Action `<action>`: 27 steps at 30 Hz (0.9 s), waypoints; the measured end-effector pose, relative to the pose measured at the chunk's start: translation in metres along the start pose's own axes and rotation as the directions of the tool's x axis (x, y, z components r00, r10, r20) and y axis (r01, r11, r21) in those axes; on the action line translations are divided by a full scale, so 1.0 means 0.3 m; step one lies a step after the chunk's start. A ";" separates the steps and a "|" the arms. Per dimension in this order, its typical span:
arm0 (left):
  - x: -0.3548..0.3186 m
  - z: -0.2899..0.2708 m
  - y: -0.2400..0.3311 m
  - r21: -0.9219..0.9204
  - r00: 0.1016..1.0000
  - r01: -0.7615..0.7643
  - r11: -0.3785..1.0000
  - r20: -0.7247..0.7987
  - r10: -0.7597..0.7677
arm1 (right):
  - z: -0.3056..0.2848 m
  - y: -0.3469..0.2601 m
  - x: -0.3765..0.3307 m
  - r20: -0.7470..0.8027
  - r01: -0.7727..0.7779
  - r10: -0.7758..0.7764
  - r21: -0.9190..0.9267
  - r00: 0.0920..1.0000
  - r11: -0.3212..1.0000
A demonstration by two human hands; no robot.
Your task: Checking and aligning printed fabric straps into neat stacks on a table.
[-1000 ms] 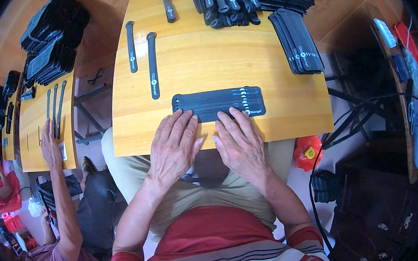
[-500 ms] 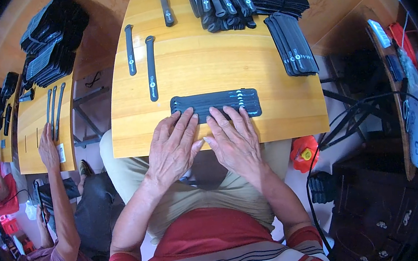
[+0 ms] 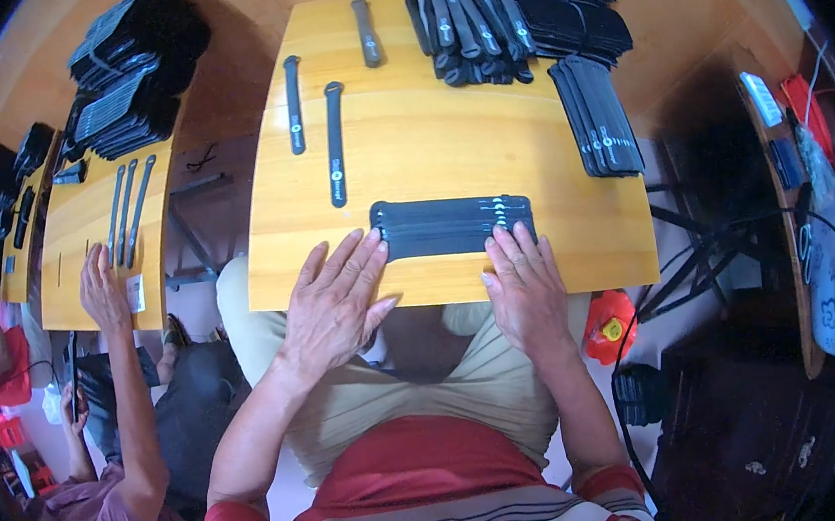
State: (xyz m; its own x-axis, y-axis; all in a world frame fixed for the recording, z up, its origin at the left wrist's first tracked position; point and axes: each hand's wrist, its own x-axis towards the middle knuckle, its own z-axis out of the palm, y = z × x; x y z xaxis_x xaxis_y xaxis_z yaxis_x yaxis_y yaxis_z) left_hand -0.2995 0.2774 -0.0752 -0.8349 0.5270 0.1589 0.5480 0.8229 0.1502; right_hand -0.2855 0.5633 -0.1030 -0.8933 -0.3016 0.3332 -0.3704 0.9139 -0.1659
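Note:
A flat black sheet of joined straps (image 3: pixel 442 226) with small white print lies crosswise near the front edge of the table (image 3: pixel 420 282). At its left end, the fingertips of my left hand (image 3: pixel 333 304) rest, with fingers stretched out and thumb apart. My right hand (image 3: pixel 526 290) touches the sheet's right end with straight fingers. Both hands are open and grip nothing. Three loose black straps with a loop at one end lie beyond on the left: a short one (image 3: pixel 294 107), a longer one (image 3: pixel 336 153) and one farther back (image 3: pixel 368 34).
A pile of folded straps (image 3: pixel 470 39) lies at the back, beside bound stacks of black sheets (image 3: pixel 576 24). Loose sheets (image 3: pixel 597 118) overlap at the right edge. On the left, a co-worker's hand (image 3: pixel 104 291) rests at another table holding straps (image 3: pixel 131 213) and black stacks (image 3: pixel 127 118).
My hands have drawn apart from the sheet's middle: the left hand to its left end, the right hand to its right end. The whole view has shifted slightly.

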 end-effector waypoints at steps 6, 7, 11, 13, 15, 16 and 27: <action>-0.027 0.032 -0.003 0.013 0.998 0.010 1.000 -0.067 -0.009 | -0.012 -0.019 0.011 -0.030 0.000 -0.002 -0.069 1.000 0.998; -0.031 0.038 -0.002 0.012 0.997 0.017 1.000 -0.078 -0.016 | -0.024 -0.029 0.020 0.001 -0.016 0.016 -0.087 1.000 0.996; -0.061 0.037 0.020 -0.053 0.985 0.082 0.995 -0.146 -0.089 | -0.037 -0.087 0.088 -0.008 0.004 -0.003 0.016 1.000 1.000; -0.107 0.038 0.039 -0.114 0.976 0.118 0.986 -0.168 -0.136 | -0.020 -0.173 0.172 -0.029 0.079 -0.078 0.063 0.997 0.995; -0.180 0.049 0.067 -0.197 0.940 0.141 0.970 -0.282 -0.194 | 0.006 -0.280 0.266 -0.030 0.175 -0.172 0.158 0.985 0.972; -0.214 0.058 0.078 -0.199 0.938 0.141 0.970 -0.287 -0.195 | 0.021 -0.325 0.312 -0.010 0.196 -0.197 0.196 0.980 0.961; -0.462 0.121 0.121 -0.531 0.885 0.169 0.830 -0.290 -0.366 | 0.124 -0.467 0.308 0.101 0.251 -0.266 0.135 0.959 0.958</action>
State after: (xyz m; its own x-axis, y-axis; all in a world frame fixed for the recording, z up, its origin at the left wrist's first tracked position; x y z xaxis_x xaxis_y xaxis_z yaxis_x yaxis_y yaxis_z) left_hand -0.1658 0.2420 -0.1270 -0.9240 0.1037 0.3681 0.3409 0.6595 0.6699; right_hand -0.3255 0.3974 -0.0834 -0.7838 -0.5595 0.2695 -0.6140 0.7634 -0.2008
